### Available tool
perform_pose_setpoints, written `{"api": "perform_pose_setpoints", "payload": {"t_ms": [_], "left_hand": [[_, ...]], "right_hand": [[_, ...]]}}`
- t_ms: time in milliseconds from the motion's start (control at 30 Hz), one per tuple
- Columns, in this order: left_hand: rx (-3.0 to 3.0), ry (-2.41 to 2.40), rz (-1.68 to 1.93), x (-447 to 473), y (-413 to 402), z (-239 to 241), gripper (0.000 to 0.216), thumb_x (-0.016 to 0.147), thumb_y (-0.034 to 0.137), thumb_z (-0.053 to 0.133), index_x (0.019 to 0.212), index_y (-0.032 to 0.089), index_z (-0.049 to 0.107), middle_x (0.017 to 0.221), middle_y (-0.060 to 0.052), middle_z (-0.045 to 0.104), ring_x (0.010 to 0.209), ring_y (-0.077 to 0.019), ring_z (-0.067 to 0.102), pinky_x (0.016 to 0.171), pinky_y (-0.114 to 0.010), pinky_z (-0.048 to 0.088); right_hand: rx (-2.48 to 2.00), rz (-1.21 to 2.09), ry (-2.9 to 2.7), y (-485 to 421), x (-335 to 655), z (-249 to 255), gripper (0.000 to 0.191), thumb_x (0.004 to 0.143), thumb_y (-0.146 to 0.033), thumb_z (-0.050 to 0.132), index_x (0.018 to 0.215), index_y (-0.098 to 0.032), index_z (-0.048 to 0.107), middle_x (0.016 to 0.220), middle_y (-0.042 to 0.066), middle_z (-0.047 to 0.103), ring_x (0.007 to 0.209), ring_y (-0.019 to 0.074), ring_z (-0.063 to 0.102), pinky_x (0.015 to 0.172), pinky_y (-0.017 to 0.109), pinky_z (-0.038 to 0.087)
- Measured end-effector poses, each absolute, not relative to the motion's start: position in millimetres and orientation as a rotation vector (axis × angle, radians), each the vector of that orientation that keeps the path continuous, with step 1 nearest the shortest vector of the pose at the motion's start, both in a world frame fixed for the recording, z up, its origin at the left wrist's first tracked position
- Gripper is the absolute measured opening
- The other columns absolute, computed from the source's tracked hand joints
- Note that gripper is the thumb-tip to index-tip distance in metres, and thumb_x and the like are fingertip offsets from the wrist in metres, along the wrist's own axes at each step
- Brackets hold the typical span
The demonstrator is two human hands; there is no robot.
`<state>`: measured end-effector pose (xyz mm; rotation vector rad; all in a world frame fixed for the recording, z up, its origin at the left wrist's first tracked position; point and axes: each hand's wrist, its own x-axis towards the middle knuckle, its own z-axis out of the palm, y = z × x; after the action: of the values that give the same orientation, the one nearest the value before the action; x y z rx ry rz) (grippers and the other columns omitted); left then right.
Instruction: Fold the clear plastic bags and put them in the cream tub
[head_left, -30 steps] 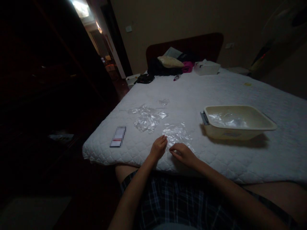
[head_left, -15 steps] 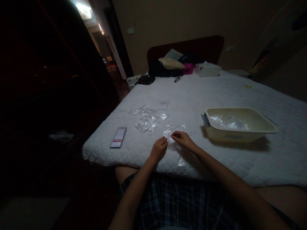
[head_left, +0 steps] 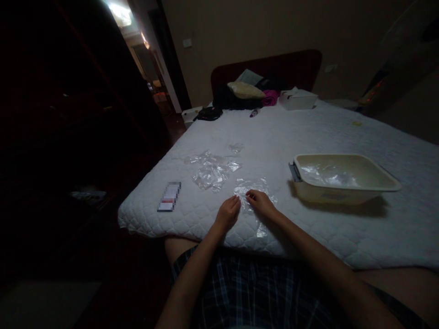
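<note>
Dim bedroom, plain wall [head_left: 267,27] at the back, deep shadow down the left side. Bed [head_left: 274,137] fills most of the view: white quilted cover, diamond stitching, near edge up against the person's lap. Lit doorway [head_left: 149,68] beyond it at upper left. Dark reddish headboard [head_left: 307,68], rounded corners, at the far end. Cream basin [head_left: 332,195] on the right half of the bed, upright, grey handle clip on its left end, clear shiny plastic inside. Dark pile [head_left: 224,100] by the headboard, pale cushion on top, magenta roll at its right. Loose heap of clear plastic [head_left: 210,172] mid-bed, left of the basin. White box [head_left: 298,100] beside the roll. Flat clear plastic piece [head_left: 254,183] on the bed near the front edge, between heap and basin, partly under the hands. Left hand [head_left: 228,211] at its left edge, fingers together; right hand [head_left: 261,202] over it, thumb and fingertips nearly meeting. Can't tell if either grips the plastic. Blurred-out flat rectangle [head_left: 169,196] near the bed's left edge. Small yellow item [head_left: 356,123] far right on the cover.
</note>
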<state>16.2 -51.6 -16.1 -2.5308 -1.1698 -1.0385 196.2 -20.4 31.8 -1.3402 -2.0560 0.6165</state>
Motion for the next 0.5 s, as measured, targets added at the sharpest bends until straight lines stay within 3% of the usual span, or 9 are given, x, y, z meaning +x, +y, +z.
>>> {"api": "perform_pose_setpoints", "payload": {"t_ms": [200,367,500], "left_hand": [[-2.583,-1.053,-0.951,16.7,-54.9,-12.0,0.03,0.084,0.016,0.043,0.113,0.013,0.051,0.117,-0.015,0.055,0.116,-0.0226,0.046,0.092,-0.042,0.045],[-2.627,-1.01,-0.874,17.6,-53.7,-10.7,0.025,0.085,0.014,0.042,0.106,0.015,0.056,0.112,-0.013,0.058,0.114,-0.022,0.048,0.091,-0.043,0.045],[-2.63,-1.022,-0.844,18.0,-53.2,-10.2,0.026,0.085,0.014,0.04,0.106,0.014,0.056,0.112,-0.013,0.058,0.114,-0.0226,0.048,0.092,-0.044,0.045]], "right_hand": [[-1.375,0.399,-2.062,-28.1,196.4,30.2,0.012,0.081,-0.02,0.048,0.091,-0.017,0.054,0.077,0.002,0.059,0.069,0.0138,0.053,0.063,0.024,0.039],[-1.317,0.176,-2.202,-30.4,197.3,28.5,0.012,0.083,-0.016,0.045,0.081,-0.017,0.057,0.085,0.006,0.056,0.084,0.0161,0.05,0.073,0.026,0.039],[-1.329,0.167,-2.226,-27.1,199.5,27.8,0.015,0.084,-0.018,0.046,0.082,-0.016,0.061,0.087,0.007,0.057,0.084,0.0166,0.051,0.074,0.027,0.04]]}}
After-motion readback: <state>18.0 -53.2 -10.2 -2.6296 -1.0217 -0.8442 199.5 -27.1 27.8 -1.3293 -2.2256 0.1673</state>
